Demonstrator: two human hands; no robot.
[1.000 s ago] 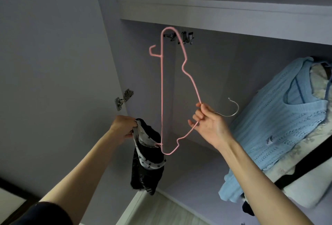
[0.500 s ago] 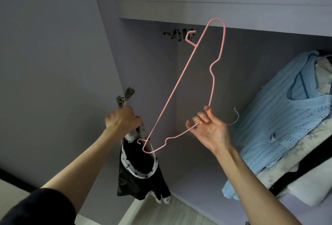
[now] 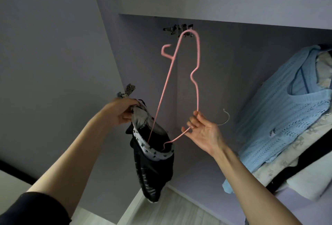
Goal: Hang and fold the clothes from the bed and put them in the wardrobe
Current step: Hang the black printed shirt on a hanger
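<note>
Wardrobe (image 3: 147, 66) open, pink hanger (image 3: 197, 73) end inside black garment (image 3: 154, 167) neck

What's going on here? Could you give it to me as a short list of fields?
place: open wardrobe
left hand: grips the black garment at its neck
right hand: pinches the pink hanger near its metal hook
hanger: tilted on end, lower tip inside the garment's neck
already hanging: blue knit top, at right
step: garment not yet on the rail
</note>
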